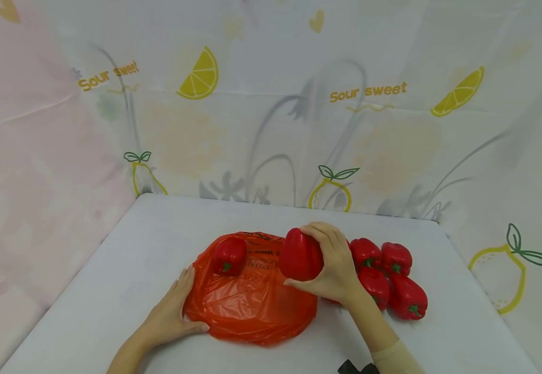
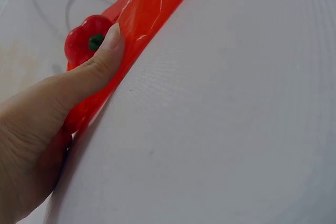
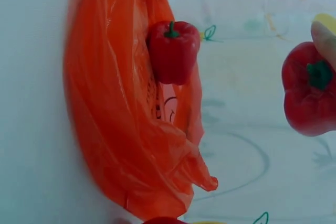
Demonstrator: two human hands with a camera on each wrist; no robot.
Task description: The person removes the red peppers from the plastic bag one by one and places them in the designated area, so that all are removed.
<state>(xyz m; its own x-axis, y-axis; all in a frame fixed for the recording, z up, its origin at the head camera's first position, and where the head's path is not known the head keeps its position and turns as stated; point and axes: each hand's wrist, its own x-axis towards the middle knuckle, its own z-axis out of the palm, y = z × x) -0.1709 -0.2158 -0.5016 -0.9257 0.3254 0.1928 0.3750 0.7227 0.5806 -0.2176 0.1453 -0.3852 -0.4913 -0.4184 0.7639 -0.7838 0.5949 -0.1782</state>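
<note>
My right hand (image 1: 335,262) grips a red bell pepper (image 1: 299,255) above the right side of an orange plastic bag (image 1: 252,306). The held pepper's green stem shows in the right wrist view, apart from the bag. Another red bell pepper (image 1: 230,254) rests at the bag's upper left, its stem toward me. Along the bag's left edge lies my left hand (image 1: 170,314), fingers extended and thumb touching the plastic. In the left wrist view, the thumb (image 2: 97,69) is against the bag's side.
Several more red bell peppers (image 1: 408,297) lie grouped on the white table (image 1: 458,322) to the right of the bag, partly behind my right forearm. A printed cloth (image 1: 261,114) with lemon drawings hangs behind the table. A black object (image 1: 358,368) shows near my right wrist.
</note>
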